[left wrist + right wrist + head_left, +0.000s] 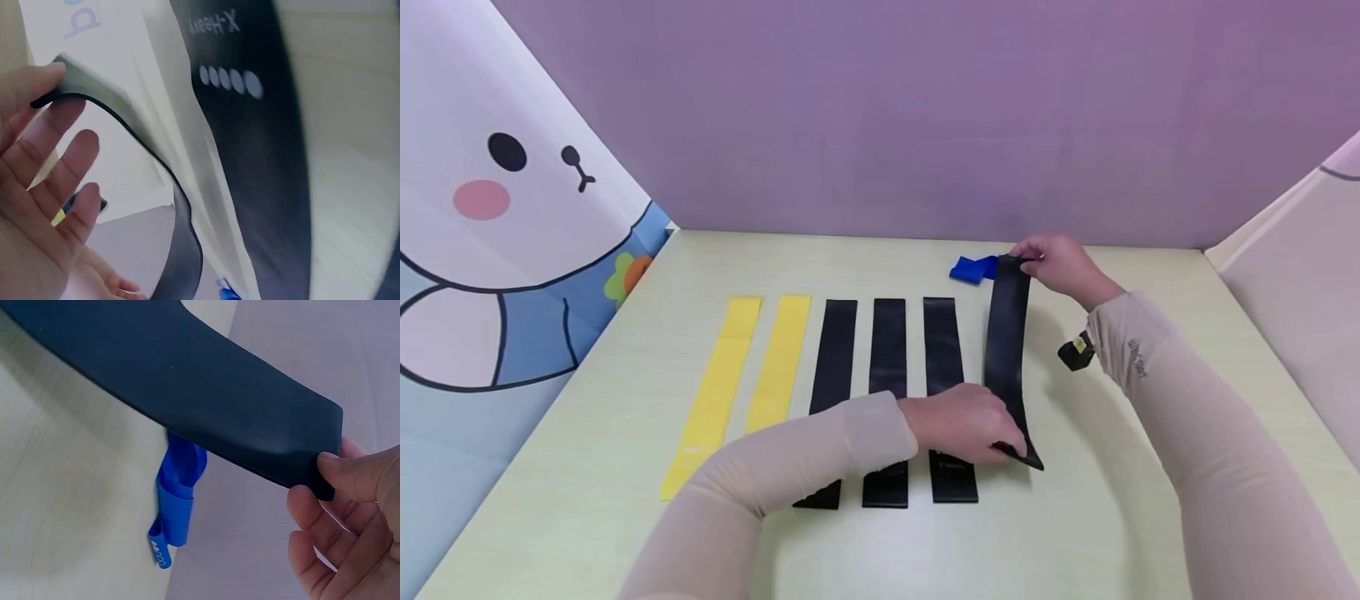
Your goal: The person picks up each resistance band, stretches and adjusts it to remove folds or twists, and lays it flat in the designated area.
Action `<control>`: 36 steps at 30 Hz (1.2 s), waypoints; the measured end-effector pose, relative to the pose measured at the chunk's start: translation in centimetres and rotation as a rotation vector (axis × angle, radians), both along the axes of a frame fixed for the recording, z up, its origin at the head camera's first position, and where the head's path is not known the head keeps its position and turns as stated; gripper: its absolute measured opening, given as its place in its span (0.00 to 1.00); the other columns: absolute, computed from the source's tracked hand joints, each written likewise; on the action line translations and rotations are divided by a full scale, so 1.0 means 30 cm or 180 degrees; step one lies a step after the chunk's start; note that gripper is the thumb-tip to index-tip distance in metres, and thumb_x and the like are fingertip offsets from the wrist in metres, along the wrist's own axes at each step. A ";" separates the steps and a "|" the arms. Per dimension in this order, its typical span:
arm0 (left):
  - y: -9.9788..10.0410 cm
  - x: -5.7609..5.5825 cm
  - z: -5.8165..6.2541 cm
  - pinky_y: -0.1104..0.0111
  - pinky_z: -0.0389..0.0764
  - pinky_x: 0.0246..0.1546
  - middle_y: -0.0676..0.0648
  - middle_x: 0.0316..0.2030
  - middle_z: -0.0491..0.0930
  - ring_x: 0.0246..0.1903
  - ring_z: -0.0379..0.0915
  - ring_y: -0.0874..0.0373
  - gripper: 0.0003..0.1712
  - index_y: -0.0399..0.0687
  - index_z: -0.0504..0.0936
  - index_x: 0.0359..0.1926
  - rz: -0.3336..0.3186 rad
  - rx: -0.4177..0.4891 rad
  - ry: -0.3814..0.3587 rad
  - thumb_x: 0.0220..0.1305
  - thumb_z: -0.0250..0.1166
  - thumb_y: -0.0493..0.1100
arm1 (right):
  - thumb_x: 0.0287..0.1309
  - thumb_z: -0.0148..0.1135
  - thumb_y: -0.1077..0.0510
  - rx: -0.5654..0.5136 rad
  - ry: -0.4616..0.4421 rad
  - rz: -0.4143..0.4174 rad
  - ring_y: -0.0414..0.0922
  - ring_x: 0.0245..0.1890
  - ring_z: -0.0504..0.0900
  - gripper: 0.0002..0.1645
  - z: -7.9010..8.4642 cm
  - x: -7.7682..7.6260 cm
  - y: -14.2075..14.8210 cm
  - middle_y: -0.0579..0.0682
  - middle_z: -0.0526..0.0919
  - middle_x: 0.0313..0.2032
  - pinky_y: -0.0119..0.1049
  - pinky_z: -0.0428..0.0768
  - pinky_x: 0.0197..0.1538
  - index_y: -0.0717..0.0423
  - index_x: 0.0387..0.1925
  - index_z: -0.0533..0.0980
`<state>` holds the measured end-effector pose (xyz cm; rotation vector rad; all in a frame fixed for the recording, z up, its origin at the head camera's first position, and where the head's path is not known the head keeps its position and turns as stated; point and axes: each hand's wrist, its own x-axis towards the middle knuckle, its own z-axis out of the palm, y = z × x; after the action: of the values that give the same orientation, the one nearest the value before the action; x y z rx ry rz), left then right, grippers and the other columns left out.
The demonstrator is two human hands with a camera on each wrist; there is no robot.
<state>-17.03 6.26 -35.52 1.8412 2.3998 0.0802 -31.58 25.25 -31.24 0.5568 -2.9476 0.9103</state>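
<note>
Between my two hands hangs a black resistance band, lifted off the table. My right hand pinches its far end between thumb and fingers, also plain in the right wrist view. With thumb and forefinger my left hand grips the near end, above the rightmost flat black band. In the left wrist view, a flat black band marked "X-Heavy" lies beyond the hand. A crumpled blue band sits behind the held one, at the table's back.
To the left lie two more black bands and two yellow bands, flat and roughly side by side on the pale table. A purple cloth wall rises behind, with printed panels at both sides.
</note>
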 end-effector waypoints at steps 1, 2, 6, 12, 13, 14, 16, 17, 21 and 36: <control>0.008 0.004 -0.002 0.79 0.72 0.38 0.63 0.40 0.84 0.38 0.76 0.71 0.12 0.61 0.86 0.47 -0.0001 -0.0042 0.0014 0.64 0.64 0.47 | 0.60 0.55 0.71 0.0010 -0.0046 -0.0003 0.58 0.41 0.74 0.13 -0.003 -0.001 -0.002 0.65 0.78 0.38 0.51 0.72 0.44 0.70 0.46 0.77; 0.015 0.008 -0.004 0.79 0.71 0.37 0.64 0.40 0.84 0.37 0.76 0.71 0.11 0.62 0.86 0.47 0.0000 -0.0083 0.0028 0.64 0.64 0.47 | 0.60 0.55 0.71 0.0022 -0.0093 -0.0010 0.58 0.41 0.74 0.14 -0.006 -0.003 -0.003 0.65 0.78 0.39 0.51 0.72 0.45 0.70 0.47 0.77; 0.035 0.019 -0.010 0.79 0.70 0.36 0.66 0.40 0.83 0.38 0.75 0.72 0.12 0.65 0.86 0.47 0.0053 -0.0253 0.0035 0.65 0.63 0.48 | 0.62 0.54 0.71 0.0058 -0.0240 -0.0036 0.61 0.48 0.75 0.15 -0.019 -0.008 -0.006 0.68 0.78 0.47 0.53 0.73 0.49 0.69 0.49 0.76; 0.059 0.026 -0.025 0.78 0.71 0.38 0.67 0.44 0.82 0.41 0.76 0.74 0.15 0.67 0.84 0.51 0.0189 -0.0599 -0.0080 0.65 0.61 0.44 | 0.62 0.54 0.70 0.0054 -0.0214 -0.0052 0.60 0.47 0.75 0.14 -0.042 -0.013 -0.014 0.69 0.78 0.47 0.54 0.73 0.50 0.69 0.49 0.76; 0.064 0.028 -0.026 0.78 0.72 0.38 0.67 0.44 0.82 0.41 0.76 0.74 0.16 0.67 0.84 0.51 0.0203 -0.0643 -0.0086 0.65 0.61 0.44 | 0.62 0.54 0.70 0.0072 -0.0215 -0.0052 0.60 0.46 0.76 0.14 -0.048 -0.014 -0.017 0.69 0.78 0.47 0.54 0.74 0.49 0.69 0.49 0.76; 0.069 0.029 -0.028 0.78 0.72 0.38 0.67 0.45 0.82 0.42 0.76 0.74 0.16 0.67 0.84 0.51 0.0206 -0.0665 -0.0083 0.65 0.61 0.43 | 0.62 0.54 0.70 0.0097 -0.0217 -0.0050 0.60 0.45 0.76 0.14 -0.055 -0.015 -0.018 0.69 0.79 0.46 0.54 0.74 0.49 0.69 0.49 0.76; 0.077 0.031 -0.030 0.78 0.72 0.38 0.67 0.45 0.81 0.42 0.76 0.74 0.17 0.68 0.84 0.52 0.0217 -0.0698 -0.0090 0.65 0.61 0.43 | 0.62 0.54 0.70 0.0175 -0.0233 -0.0019 0.61 0.47 0.76 0.14 -0.069 -0.018 -0.022 0.69 0.78 0.47 0.54 0.74 0.50 0.69 0.49 0.76; 0.080 0.031 -0.030 0.78 0.72 0.38 0.68 0.45 0.81 0.43 0.75 0.74 0.17 0.68 0.84 0.52 0.0217 -0.0710 -0.0103 0.65 0.61 0.43 | 0.62 0.54 0.70 0.0216 -0.0249 -0.0006 0.61 0.48 0.76 0.14 -0.074 -0.020 -0.023 0.70 0.78 0.48 0.54 0.73 0.51 0.69 0.49 0.76; 0.083 0.020 -0.029 0.79 0.72 0.37 0.67 0.44 0.81 0.40 0.75 0.74 0.17 0.66 0.84 0.50 0.0244 -0.0705 -0.0307 0.64 0.62 0.42 | 0.63 0.54 0.69 0.0318 -0.0281 0.0045 0.63 0.50 0.75 0.15 -0.090 -0.025 -0.028 0.70 0.77 0.49 0.55 0.73 0.52 0.69 0.50 0.76; 0.093 -0.019 -0.055 0.83 0.67 0.34 0.64 0.33 0.80 0.32 0.69 0.74 0.09 0.59 0.86 0.43 0.0424 -0.0651 -0.1080 0.63 0.65 0.44 | 0.64 0.54 0.68 0.0338 -0.0399 0.0069 0.61 0.50 0.76 0.14 -0.172 -0.054 -0.057 0.69 0.77 0.50 0.53 0.74 0.50 0.68 0.50 0.77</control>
<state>-17.59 9.04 -37.16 1.4472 2.1992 0.1406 -33.19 23.52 -36.39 0.5559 -3.1234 0.8238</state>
